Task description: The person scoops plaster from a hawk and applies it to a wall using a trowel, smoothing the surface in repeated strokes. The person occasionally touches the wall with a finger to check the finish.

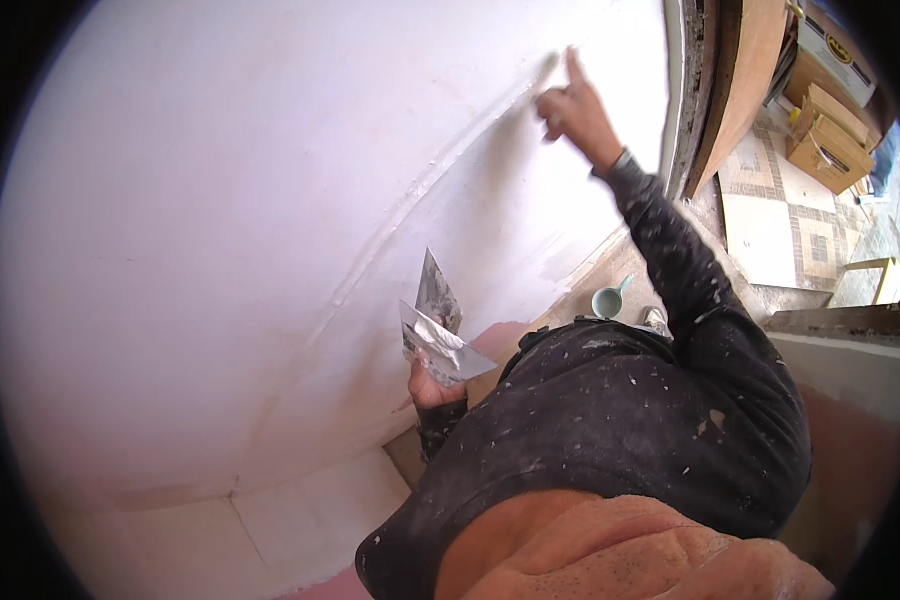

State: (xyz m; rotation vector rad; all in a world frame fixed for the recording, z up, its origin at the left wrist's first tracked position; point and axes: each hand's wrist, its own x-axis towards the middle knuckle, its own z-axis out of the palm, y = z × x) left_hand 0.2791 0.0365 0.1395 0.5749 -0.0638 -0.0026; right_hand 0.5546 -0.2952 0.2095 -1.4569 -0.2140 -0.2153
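Note:
My left hand point(436, 384) is closed round two wide putty knives, held low beside the white wall point(220, 200). A smear of white filler lies on the nearer putty knife point(440, 348). Behind it the other putty knife point(434, 290) points upward, its blade stained grey; the handles are hidden. My right arm reaches up toward the wall near the door frame. There my right hand point(574, 112) holds nothing visible, its index finger stretched out and the others bent. A long raised line of filler point(410, 200) runs diagonally down the wall below it.
A pale green dipper point(608, 302) sits on the floor near my shoe point(655, 318). To the right stand a wooden door point(745, 90) and its rough frame point(692, 100). Cardboard boxes point(830, 150) are stacked on the tiled floor point(760, 235) beyond.

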